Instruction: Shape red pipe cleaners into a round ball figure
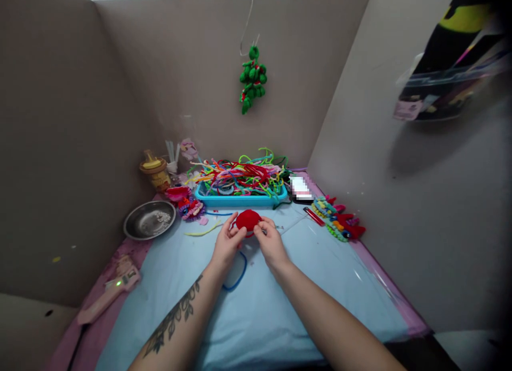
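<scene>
A round, fuzzy red piece (248,220) is held between my two hands, a little above the blue cloth. My left hand (229,240) grips its left edge, thumb at the front. At its right edge, my right hand (272,242) pinches it between thumb and fingers. A thin red strand curves along the lower side of the piece. Under my left wrist lies a bent blue pipe cleaner (242,272). A pale yellow pipe cleaner (202,231) rests left of my left hand.
Behind stands a blue tray (240,201) heaped with coloured pipe cleaners. To the left are a metal bowl (149,238) with small pale bits and a pink glue gun (112,296). Red-handled scissors (314,216), a phone (301,190) and colourful fuzzy figures (340,219) lie on the right.
</scene>
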Tool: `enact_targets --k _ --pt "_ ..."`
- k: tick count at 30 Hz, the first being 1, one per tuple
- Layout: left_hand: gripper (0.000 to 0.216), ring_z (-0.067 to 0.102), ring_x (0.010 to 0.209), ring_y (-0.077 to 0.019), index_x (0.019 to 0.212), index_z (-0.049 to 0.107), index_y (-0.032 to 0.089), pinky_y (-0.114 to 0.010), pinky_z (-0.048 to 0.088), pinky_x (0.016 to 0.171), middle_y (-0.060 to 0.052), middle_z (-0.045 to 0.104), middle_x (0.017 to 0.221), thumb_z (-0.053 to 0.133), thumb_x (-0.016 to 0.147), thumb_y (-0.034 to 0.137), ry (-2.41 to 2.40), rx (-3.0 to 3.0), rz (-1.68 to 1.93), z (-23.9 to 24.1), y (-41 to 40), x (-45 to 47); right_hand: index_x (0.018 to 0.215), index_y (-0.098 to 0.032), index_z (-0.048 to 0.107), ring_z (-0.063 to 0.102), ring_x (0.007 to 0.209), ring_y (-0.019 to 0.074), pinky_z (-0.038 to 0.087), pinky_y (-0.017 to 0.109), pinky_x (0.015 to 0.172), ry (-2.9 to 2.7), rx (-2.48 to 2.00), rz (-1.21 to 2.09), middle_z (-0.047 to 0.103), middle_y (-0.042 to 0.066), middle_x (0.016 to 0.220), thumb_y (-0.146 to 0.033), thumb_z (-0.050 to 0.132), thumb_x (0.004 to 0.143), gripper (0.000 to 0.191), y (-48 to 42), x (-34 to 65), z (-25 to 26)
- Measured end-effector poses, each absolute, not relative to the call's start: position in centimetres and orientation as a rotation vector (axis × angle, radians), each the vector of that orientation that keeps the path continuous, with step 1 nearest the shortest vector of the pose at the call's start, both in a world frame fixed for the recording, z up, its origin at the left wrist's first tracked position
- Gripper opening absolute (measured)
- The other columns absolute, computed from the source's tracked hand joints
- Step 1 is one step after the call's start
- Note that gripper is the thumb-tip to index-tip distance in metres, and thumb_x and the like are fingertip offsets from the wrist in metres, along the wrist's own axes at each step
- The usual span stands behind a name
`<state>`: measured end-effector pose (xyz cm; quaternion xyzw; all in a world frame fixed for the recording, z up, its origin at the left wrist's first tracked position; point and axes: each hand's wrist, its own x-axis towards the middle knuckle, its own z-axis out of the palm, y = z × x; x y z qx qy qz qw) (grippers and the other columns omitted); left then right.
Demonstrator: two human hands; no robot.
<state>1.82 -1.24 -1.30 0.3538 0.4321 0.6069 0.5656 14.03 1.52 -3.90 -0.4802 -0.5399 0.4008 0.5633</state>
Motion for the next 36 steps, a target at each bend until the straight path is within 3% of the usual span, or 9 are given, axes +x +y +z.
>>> enact_targets --k 4,9,13,17,20,28,32,36 --pt "0.069 0.030 0.037 -0.0029 0.130 0.045 0.017 -0.017 0.020 0.038 0.010 0.041 0.046 0.073 0.068 0.034 0.990 0.762 1.452 -1.4 -1.0 1.4 0.069 -0.018 0.063 0.052 0.103 0.0221 0.040 0.034 0.089 -1.216 -1.064 1.050 0.055 0.009 0.108 -0.038 0.059 0.075 0.021 1.3 14.1 -3.3" --pt "0.073 0.025 0.036 -0.0007 0.130 0.043 0.019 -0.015 0.018 0.037 0.011 0.041 0.051 0.075 0.065 0.031 0.945 0.608 1.463 -1.3 -0.7 1.1 0.093 -0.022 0.058 0.055 0.072 0.0149 0.044 0.028 0.067 -0.901 -0.950 1.264 0.061 0.001 0.083 -0.040 0.065 0.070 0.030 0.9 13.7 -2.8" --pt "0.072 0.026 0.036 0.0002 0.128 0.045 0.021 -0.015 0.019 0.036 0.009 0.046 0.056 0.076 0.064 0.031 0.910 0.565 1.475 -1.1 -0.8 1.1 0.081 -0.020 0.061 0.055 0.068 0.0153 0.040 0.025 0.058 -0.795 -0.944 1.483 0.063 0.001 0.077 -0.039 0.073 0.059 0.031 0.8 13.7 -2.4" --pt "0.072 0.027 0.036 -0.0005 0.128 0.045 0.020 -0.015 0.019 0.037 0.011 0.040 0.051 0.076 0.064 0.031 0.897 0.564 1.467 -1.2 -0.8 1.3 0.064 -0.018 0.060 0.056 0.063 0.0162 0.040 0.026 0.055 -0.798 -0.901 1.629 0.063 0.002 0.067 -0.040 0.076 0.056 0.028 0.8 13.8 -2.2" --pt "0.071 0.027 0.036 -0.0009 0.128 0.045 0.019 -0.015 0.020 0.037 0.011 0.039 0.050 0.076 0.065 0.030 0.902 0.589 1.453 -1.6 -0.8 1.4 0.061 -0.019 0.059 0.055 0.060 0.0149 0.041 0.026 0.056 -0.782 -0.890 1.617 0.063 0.001 0.064 -0.041 0.078 0.054 0.030 0.9 13.8 -2.3" --pt "0.061 0.043 0.042 -0.0046 0.120 0.054 0.018 -0.017 0.026 0.041 0.004 0.055 0.060 0.074 0.066 0.036 1.042 0.735 1.406 -1.9 -0.8 1.2 0.069 -0.020 0.057 0.055 0.062 0.0155 0.042 0.027 0.056 -0.793 -0.895 1.495 0.063 0.002 0.070 -0.053 0.070 0.062 0.037 1.3 13.6 -3.0" --pt "0.036 0.051 0.055 -0.0080 0.096 0.062 0.016 -0.019 0.036 0.050 -0.002 0.061 0.078 0.072 0.066 0.031 1.290 0.892 1.562 -1.9 -0.8 1.4 0.065 -0.020 0.052 0.047 0.056 0.0125 0.038 0.024 0.055 -0.935 -0.978 1.309 0.053 -0.002 0.061 -0.050 0.064 0.071 0.033 1.8 14.2 -3.2" --pt "0.020 0.051 0.058 -0.0092 0.082 0.061 0.017 -0.021 0.040 0.057 -0.001 0.059 0.077 0.070 0.068 0.028 1.326 1.084 1.596 -1.8 -1.1 1.9 0.065 -0.020 0.051 0.045 0.061 0.0134 0.036 0.024 0.057 -1.270 -1.056 0.991 0.048 -0.003 0.063 -0.041 0.054 0.082 0.027 1.5 14.7 -2.7"
